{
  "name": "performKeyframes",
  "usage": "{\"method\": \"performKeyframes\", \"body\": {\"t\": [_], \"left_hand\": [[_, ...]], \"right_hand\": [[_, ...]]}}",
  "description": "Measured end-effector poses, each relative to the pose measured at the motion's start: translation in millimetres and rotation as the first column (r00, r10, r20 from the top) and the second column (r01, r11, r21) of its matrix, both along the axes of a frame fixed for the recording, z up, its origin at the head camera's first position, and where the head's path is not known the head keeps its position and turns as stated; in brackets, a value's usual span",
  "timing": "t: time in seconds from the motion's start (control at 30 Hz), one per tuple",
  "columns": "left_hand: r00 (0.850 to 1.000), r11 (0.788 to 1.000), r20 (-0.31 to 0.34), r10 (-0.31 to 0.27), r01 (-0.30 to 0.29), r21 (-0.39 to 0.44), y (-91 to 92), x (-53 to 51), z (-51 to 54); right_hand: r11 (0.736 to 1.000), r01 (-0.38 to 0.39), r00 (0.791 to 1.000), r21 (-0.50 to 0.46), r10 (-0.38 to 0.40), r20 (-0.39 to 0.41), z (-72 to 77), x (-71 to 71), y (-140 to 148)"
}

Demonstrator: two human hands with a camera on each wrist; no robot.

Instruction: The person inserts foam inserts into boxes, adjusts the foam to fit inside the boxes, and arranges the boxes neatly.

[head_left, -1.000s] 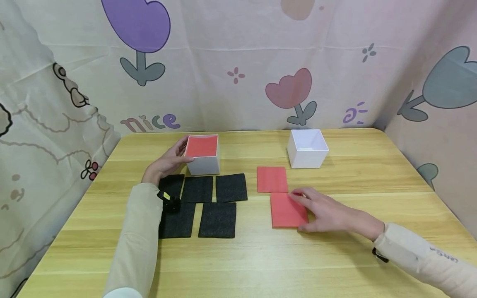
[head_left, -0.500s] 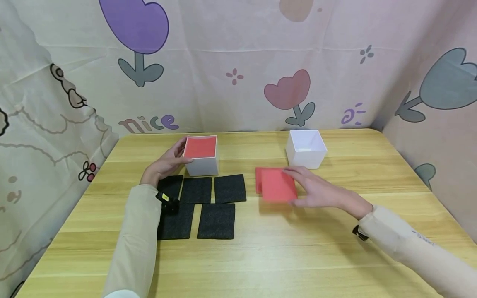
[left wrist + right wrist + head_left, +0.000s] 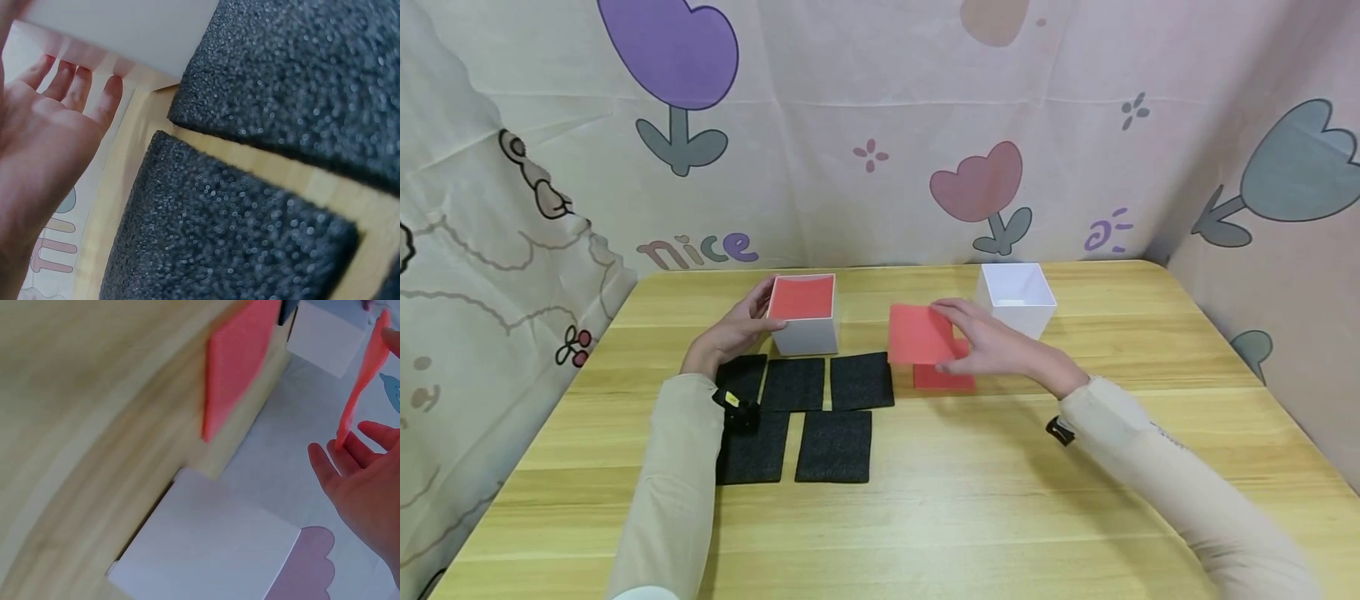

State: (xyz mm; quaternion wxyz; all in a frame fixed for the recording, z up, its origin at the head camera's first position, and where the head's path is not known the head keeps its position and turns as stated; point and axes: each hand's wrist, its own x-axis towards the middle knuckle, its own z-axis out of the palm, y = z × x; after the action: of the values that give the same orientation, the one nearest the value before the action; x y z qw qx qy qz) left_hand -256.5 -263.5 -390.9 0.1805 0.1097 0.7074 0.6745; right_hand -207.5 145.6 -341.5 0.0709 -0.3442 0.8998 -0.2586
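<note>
My right hand [image 3: 985,340] pinches a thin red foam square [image 3: 919,333] by its right edge, raised above the table. Seen edge-on in the right wrist view, that held red sheet [image 3: 364,375] bends slightly between thumb and fingers. Partly behind it, another red square [image 3: 934,380] lies flat on the wood. At the left, my left hand [image 3: 730,332] holds a white box [image 3: 807,338] by its left side, thumb at the front wall. Red foam [image 3: 803,296] fills this box to near its rim. The left wrist view shows fingertips [image 3: 111,94] against the box wall.
Several black foam squares [image 3: 833,447] lie in two rows in front of the left box, partly under the left forearm. A second white box [image 3: 1028,321], open at the top, stands at the back right, just behind the right hand. A printed cloth [image 3: 835,192] hangs behind the table.
My right hand has lifted the nearer red square off the table and carried it left and away, over the other red square. The left hand stays on its box.
</note>
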Motion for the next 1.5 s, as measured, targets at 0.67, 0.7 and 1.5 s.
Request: {"method": "performKeyframes", "body": {"t": [0.67, 0.7, 1.5], "left_hand": [[1.0, 1.0, 0.017, -0.012, 0.012, 0.007, -1.1, 1.2, 0.7], [1.0, 1.0, 0.015, -0.014, 0.013, 0.008, -1.0, 1.2, 0.9], [1.0, 1.0, -0.007, -0.016, 0.016, 0.0, 1.1, -1.1, -1.1]], "right_hand": [[1.0, 0.011, 1.0, 0.024, -0.01, -0.024, 31.6, -49.3, -68.4], [0.999, 0.015, 1.0, 0.028, -0.014, -0.016, 32.9, -51.3, -72.7], [0.993, -0.107, 0.989, -0.044, 0.111, 0.1, 25.9, -79.0, -146.2]]}}
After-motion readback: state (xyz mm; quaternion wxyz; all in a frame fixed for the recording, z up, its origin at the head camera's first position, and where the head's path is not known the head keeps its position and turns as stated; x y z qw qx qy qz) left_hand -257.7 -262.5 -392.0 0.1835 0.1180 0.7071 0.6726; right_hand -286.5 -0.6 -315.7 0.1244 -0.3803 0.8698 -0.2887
